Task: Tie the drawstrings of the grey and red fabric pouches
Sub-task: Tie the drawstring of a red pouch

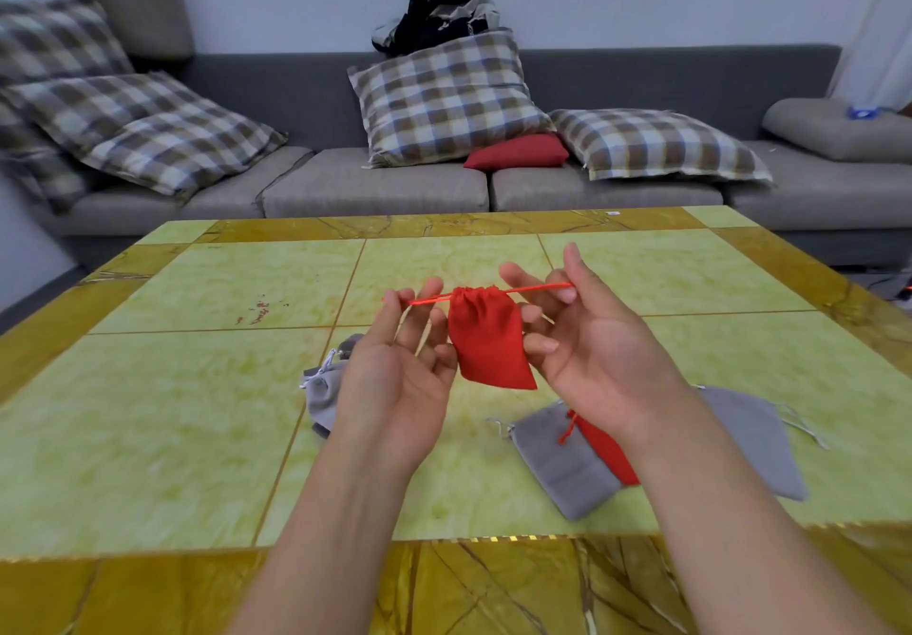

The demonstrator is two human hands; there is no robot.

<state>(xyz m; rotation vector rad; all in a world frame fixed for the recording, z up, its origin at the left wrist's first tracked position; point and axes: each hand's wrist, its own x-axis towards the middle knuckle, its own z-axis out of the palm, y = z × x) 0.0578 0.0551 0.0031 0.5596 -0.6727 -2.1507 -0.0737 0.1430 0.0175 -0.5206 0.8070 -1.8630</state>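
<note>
A red pouch point(486, 338) hangs in the air between my hands, its mouth gathered tight. Its red drawstring point(538, 288) is stretched out sideways. My left hand point(399, 363) pinches the left end of the string, palm up. My right hand point(587, 338) pinches the right end, fingers raised. On the table lie a cinched grey pouch point(323, 392) behind my left wrist, a flat grey pouch point(562, 461) with another red pouch point(604, 452) on it, and a further grey pouch point(755, 442) at the right, partly hidden by my right forearm.
The table point(197, 412) has a yellow-green marble top with a gold-brown border. Behind it stands a grey sofa point(375, 185) with several checked cushions and a small red cushion point(518, 151).
</note>
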